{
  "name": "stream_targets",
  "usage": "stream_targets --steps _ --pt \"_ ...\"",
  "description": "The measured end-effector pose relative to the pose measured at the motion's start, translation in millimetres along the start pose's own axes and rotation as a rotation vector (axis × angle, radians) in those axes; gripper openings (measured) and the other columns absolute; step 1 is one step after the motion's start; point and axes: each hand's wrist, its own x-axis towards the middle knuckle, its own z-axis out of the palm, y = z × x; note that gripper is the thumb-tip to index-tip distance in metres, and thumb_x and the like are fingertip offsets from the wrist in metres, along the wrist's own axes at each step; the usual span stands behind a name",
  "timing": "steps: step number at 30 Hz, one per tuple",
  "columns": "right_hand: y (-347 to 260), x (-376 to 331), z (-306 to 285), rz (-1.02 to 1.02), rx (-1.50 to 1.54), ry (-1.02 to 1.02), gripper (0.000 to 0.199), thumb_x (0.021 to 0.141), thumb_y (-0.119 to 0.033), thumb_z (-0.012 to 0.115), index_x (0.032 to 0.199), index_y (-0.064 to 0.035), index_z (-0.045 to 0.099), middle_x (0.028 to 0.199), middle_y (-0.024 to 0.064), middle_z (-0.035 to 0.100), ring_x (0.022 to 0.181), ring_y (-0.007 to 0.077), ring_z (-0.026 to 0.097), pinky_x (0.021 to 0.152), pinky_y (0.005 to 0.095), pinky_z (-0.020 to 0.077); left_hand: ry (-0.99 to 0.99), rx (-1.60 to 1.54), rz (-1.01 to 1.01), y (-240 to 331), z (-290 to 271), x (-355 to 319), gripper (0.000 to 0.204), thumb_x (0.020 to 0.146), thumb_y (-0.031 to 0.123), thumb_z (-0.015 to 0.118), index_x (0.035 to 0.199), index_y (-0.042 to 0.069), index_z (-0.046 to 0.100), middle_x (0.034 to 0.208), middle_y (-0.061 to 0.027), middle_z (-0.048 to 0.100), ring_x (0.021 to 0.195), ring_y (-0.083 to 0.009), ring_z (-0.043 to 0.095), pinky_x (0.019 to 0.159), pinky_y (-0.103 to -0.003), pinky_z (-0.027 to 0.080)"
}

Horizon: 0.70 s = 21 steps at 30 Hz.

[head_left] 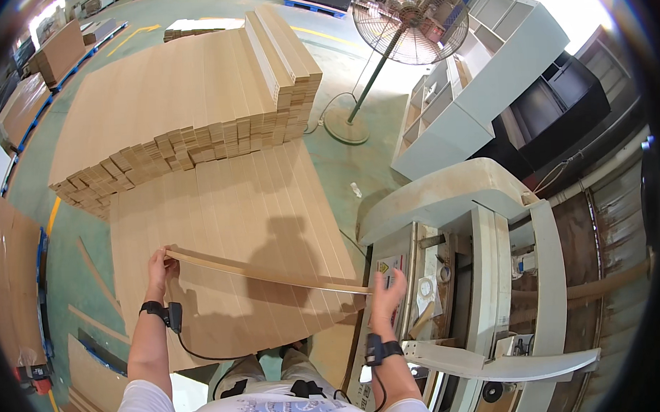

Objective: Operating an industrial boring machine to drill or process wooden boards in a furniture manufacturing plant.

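Note:
A long, narrow, wood-coloured strip point(267, 276) runs across in front of me, over a low stack of flat boards point(219, 203). My left hand point(160, 271) is closed on its left end, thumb and fingers pinched around it. At the other end, my right hand point(387, 295) stands beside a machine with its thumb and fingers apart. The strip's tip meets the thumb side of that hand; whether it rests against the palm cannot be made out. Both wrists wear black straps with small devices.
Beyond the low stack stands a taller stack of boards point(163, 88). On my right is a pale machine point(487, 265) with a curved cover. A pedestal fan point(348, 124) and white shelving point(479, 82) stand farther back. Loose strips point(97, 268) lie on the floor at left.

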Motion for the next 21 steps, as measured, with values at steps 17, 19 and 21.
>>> stream_targets --steps 17,19,21 --pt "44.0 -29.2 -6.6 0.794 0.763 -0.44 0.046 0.087 -0.032 0.046 0.122 -0.0022 0.041 0.11 0.0208 0.05 0.101 0.0341 0.049 0.085 0.043 0.0405 0.025 -0.037 0.004 -30.6 -9.3 12.9 0.032 0.089 0.034 0.044 0.09 0.006 0.061 0.066 0.0 0.051 0.054 -0.0095 0.045 0.049 -0.025 0.038" --pt "25.0 -14.5 -11.0 0.705 0.77 -0.416 0.049 0.087 -0.035 0.044 0.124 -0.0031 0.039 0.115 0.021 0.048 0.105 0.0346 0.047 0.088 0.0445 0.0385 0.051 -0.071 0.022 -23.2 -7.1 9.2 0.03 0.089 0.032 0.044 0.086 0.006 0.059 0.066 0.0 0.051 0.055 -0.0097 0.045 0.051 -0.025 0.039" --pt "-7.1 10.1 -21.6 0.593 0.795 -0.415 0.051 0.088 -0.037 0.041 0.126 -0.004 0.038 0.119 0.0213 0.046 0.109 0.0351 0.045 0.091 0.0459 0.0365 0.069 -0.101 0.039 -17.3 -6.2 9.2 0.029 0.089 0.031 0.044 0.083 0.005 0.057 0.066 0.0001 0.051 0.056 -0.0099 0.046 0.053 -0.025 0.04"
